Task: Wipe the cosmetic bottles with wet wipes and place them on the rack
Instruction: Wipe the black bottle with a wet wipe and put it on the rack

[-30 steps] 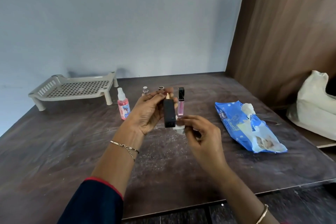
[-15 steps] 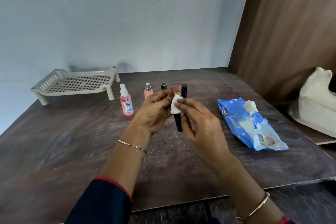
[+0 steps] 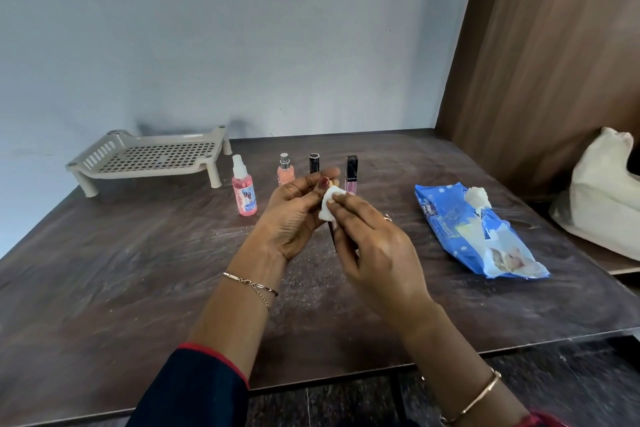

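The fingers (image 3: pixel 311 184) of your left hand (image 3: pixel 298 215) are closed around a black bottle (image 3: pixel 333 236), which you hold upright above the middle of the table (image 3: pixel 138 270). Most of this bottle is hidden between your two hands. The fingers (image 3: pixel 346 204) of your right hand (image 3: pixel 377 250) press a folded wet wipe (image 3: pixel 329 204) against the upper part of the bottle; your right thumb is not visible, so I cannot tell how it lies. I judge that you are in the middle of wiping this first bottle. The rack (image 3: pixel 145 174) stands at the far left corner of the table and carries nothing, so no bottle is finished yet. Four more stand in a row toward the far edge: a pink spray bottle (image 3: pixel 244 191), a small peach bottle (image 3: pixel 286 172), a black tube (image 3: pixel 314 163) and a lip gloss (image 3: pixel 351 172). All of them are to be wiped and placed. The pack of wipes (image 3: pixel 478 236) lies near the right edge, with one wipe sticking out of its opening, so a fresh one is within reach.
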The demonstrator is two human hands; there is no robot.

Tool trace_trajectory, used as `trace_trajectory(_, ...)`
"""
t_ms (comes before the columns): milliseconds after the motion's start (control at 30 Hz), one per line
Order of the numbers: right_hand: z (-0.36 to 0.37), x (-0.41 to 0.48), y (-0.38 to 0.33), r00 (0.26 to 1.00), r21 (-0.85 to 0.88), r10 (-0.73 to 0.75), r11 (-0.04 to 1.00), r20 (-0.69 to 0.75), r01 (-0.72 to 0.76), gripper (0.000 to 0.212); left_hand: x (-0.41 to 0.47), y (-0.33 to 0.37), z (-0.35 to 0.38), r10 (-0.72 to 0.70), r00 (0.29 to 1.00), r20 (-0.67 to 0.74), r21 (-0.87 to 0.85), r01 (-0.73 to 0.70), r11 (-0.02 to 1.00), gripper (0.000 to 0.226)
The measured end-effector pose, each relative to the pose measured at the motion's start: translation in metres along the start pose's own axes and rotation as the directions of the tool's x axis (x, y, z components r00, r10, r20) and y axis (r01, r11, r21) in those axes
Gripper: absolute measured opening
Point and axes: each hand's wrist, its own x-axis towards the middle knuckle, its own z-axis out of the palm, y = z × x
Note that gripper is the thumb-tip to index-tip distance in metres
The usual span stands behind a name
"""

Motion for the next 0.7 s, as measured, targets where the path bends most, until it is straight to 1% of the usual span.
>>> trace_trajectory(167, -0.001, -0.019, 0.002, 1.0, 0.018, -0.011, 1.0, -0.013, 0.011, 0.031, 0.001, -0.002, -0.005, 0.006, 1.0, 0.002, -0.012, -0.006, 1.0, 0.024)
trace_trajectory(367, -0.008, -0.053, -0.001, 0.99, 0.109, 0.035, 0.994, -0.134, -0.02, 0.026, 0.005, -0.005, -0.014, 0.017, 0.998, -0.054, -0.035, -0.019, 0.999, 0.027)
trace_trajectory(500, -0.013, -0.056, 0.002, 0.94, 0.259, 0.244, 0.949, -0.24, -0.18, 0.027, 0.005, -0.005, -0.016, 0.015, 0.997, -0.071, -0.006, -0.015, 1.0, 0.029)
trace_trajectory(633, -0.016, -0.053, 0.003, 0.905, 0.37, 0.358, 0.892, -0.23, -0.259, 0.026, 0.002, -0.003, -0.013, 0.023, 0.997, -0.067, 0.038, -0.02, 0.999, 0.03)
trace_trajectory(700, -0.017, -0.051, 0.001, 0.869, 0.467, 0.446, 0.828, -0.213, -0.311, 0.025, 0.001, -0.002, -0.013, 0.01, 0.999, -0.043, 0.014, -0.009, 1.0, 0.03)
